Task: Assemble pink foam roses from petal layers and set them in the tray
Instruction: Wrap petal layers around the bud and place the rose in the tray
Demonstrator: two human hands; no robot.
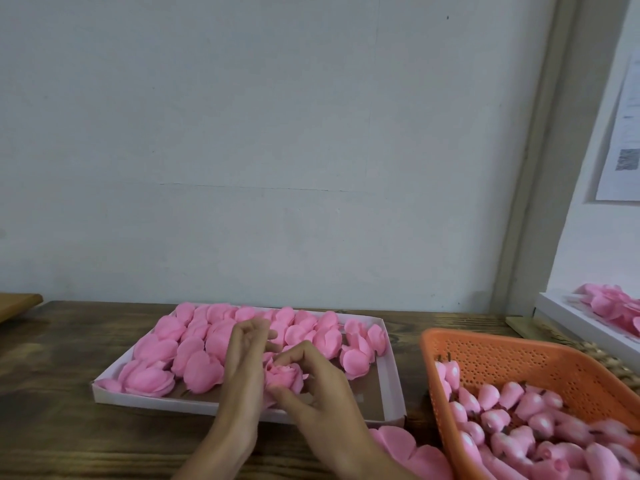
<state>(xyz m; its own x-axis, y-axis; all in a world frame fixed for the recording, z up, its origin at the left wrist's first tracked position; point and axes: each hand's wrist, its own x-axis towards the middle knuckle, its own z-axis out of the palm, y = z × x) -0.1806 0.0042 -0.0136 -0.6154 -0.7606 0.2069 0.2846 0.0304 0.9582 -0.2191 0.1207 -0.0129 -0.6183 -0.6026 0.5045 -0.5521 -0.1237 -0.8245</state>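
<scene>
Pinching one rose (284, 375), right hand (320, 396), left hand (242, 365) alongside, one tray (138, 399)

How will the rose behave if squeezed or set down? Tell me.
The rose is probably soft and easily crushed, as it looks like layered thin foam petals. It is likely very light for its size, since fingers alone hold it. Set in the tray, it may tip sideways, because its petals flare unevenly.

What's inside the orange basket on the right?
The orange basket holds a heap of pink foam buds, teardrop shaped, some with dark stubs poking out. Its far end is bare mesh. The heap covers the basket floor beneath it, and the frame edge cuts off the rest.
</scene>
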